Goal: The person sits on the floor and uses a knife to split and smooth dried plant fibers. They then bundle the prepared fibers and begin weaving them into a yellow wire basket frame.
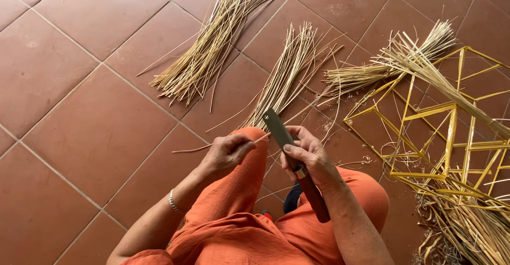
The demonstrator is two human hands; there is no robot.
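My right hand grips a knife with a flat grey blade and a dark wooden handle; the blade points up and away from me. My left hand pinches a thin bamboo sliver that runs across my orange-clad knee toward the blade. The sliver's free end sticks out to the left over the floor. Both hands hover above my lap, close together.
Three bundles of thin bamboo strips lie on the terracotta tiles: one far left, one in the middle, one at the right. A yellow bamboo frame stands at the right, with shavings and loose strips beside it.
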